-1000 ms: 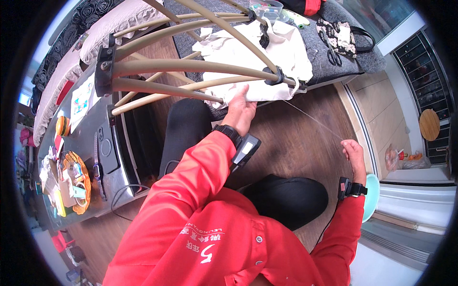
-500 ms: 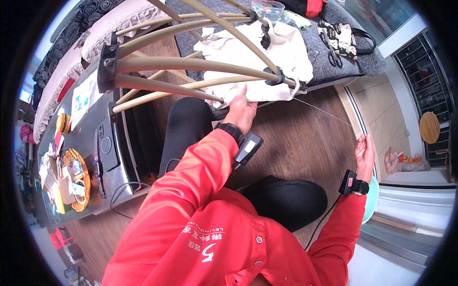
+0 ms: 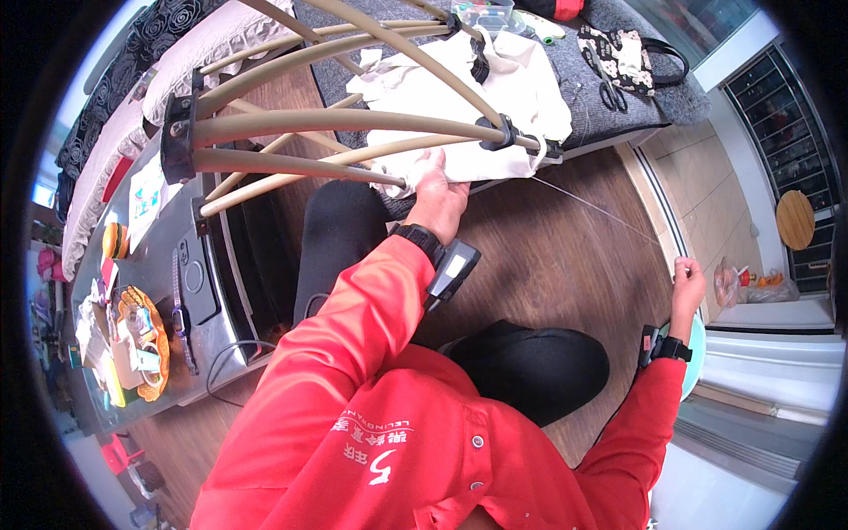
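Working from a distance, I am clamping the left hand (image 3: 439, 201) on the near edge of a soft white cloth (image 3: 517, 88), the thumb lying on top and the other fingertips being partly hidden. The cloth is spreading rumpled over a grey fabric seat (image 3: 583, 115) at the far side. With the right hand (image 3: 689, 287) I am pinching thumb and fingers together on a thin pale thread (image 3: 596, 209), which is running straight from the cloth's right end across the dark wooden floor (image 3: 556, 256); I cannot tell what else those fingers are holding. Tan tubes of a frame with black joints (image 3: 327, 124) are reaching over the cloth from the left, one tube ending just beside my left hand. Black-handled scissors (image 3: 612, 97) are lying to the far right, and a round teal bowl (image 3: 695, 353) is showing behind the right wrist.
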Action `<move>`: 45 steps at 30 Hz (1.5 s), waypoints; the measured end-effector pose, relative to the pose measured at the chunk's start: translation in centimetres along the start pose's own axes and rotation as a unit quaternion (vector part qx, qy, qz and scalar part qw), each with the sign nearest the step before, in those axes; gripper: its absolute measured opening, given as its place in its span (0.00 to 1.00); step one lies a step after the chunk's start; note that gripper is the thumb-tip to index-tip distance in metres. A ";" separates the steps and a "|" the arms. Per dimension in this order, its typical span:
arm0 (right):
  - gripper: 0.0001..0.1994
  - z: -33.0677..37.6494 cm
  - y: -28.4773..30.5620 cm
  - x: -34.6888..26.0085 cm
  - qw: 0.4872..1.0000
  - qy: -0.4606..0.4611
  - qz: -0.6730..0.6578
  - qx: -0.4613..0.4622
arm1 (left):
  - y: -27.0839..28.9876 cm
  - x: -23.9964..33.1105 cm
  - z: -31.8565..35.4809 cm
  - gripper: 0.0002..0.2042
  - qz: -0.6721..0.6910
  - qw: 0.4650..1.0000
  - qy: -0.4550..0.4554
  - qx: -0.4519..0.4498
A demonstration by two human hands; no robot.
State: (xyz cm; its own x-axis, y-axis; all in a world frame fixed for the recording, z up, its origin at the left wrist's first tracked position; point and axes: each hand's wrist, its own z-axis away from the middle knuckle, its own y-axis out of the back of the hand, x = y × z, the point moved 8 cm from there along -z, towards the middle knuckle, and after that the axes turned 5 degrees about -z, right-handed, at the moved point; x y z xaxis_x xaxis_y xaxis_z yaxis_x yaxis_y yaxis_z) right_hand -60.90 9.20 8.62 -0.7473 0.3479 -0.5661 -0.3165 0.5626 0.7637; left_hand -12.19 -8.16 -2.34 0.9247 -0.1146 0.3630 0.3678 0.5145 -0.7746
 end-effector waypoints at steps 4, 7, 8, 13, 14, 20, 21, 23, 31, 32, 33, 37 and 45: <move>0.08 -0.2 -0.8 0.9 0.938 -0.145 -0.315 -0.007 | -0.1 0.5 1.1 0.11 0.003 0.999 0.006 -0.039; 0.10 0.3 -0.4 -1.0 0.937 -0.128 -0.326 -0.014 | -0.8 0.0 2.7 0.16 -0.285 0.917 0.048 -0.275; 0.12 0.5 -0.8 -1.3 0.923 -0.154 -0.347 -0.057 | -0.9 0.7 2.5 0.17 -0.327 0.890 -0.003 -0.319; 0.09 2.2 -2.9 -4.1 0.796 -0.211 -0.549 -0.146 | 2.0 -0.3 -2.1 0.19 -0.026 0.997 0.054 -0.052; 0.09 2.6 -3.5 -5.2 0.773 -0.205 -0.573 -0.181 | 2.3 -0.4 -2.0 0.20 -0.090 0.995 0.028 -0.034; 0.07 5.5 -6.7 -10.4 0.640 -0.270 -0.662 -0.282 | 3.9 -5.3 3.3 0.25 -0.239 0.932 0.274 0.003; 0.06 6.1 -7.3 -11.3 0.622 -0.287 -0.666 -0.294 | 3.6 -6.5 4.5 0.23 -0.244 0.912 0.328 -0.019; 0.05 7.3 -8.3 -13.5 0.581 -0.309 -0.680 -0.323 | 1.5 -7.9 6.3 0.20 -0.277 0.876 0.370 -0.136; 0.05 10.4 -10.7 -19.1 0.573 -0.297 -0.667 -0.373 | -4.1 -8.5 10.9 0.10 -0.333 0.834 0.341 -0.278; 0.05 10.7 -10.9 -19.5 0.587 -0.284 -0.660 -0.374 | -4.3 -8.1 11.1 0.10 -0.344 0.832 0.334 -0.280; 0.06 10.8 -11.2 -19.8 0.601 -0.271 -0.653 -0.374 | -4.5 -7.8 11.3 0.09 -0.355 0.829 0.326 -0.284; 0.06 11.9 -12.3 -21.3 0.580 -0.274 -0.658 -0.394 | -5.1 -7.2 12.2 0.09 -0.378 0.811 0.307 -0.323; 0.07 13.0 -12.4 -23.4 0.652 -0.208 -0.612 -0.395 | -6.6 -3.8 12.2 0.12 -0.445 0.816 0.105 -0.354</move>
State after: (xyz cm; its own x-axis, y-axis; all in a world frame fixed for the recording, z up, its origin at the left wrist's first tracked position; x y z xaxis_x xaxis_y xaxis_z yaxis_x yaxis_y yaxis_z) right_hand -31.90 3.83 8.37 0.5202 0.2667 -0.8114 -0.8525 0.1043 -0.5122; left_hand -19.34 -0.78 7.70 0.2298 -0.3566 0.9055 0.7988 -0.4624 -0.3848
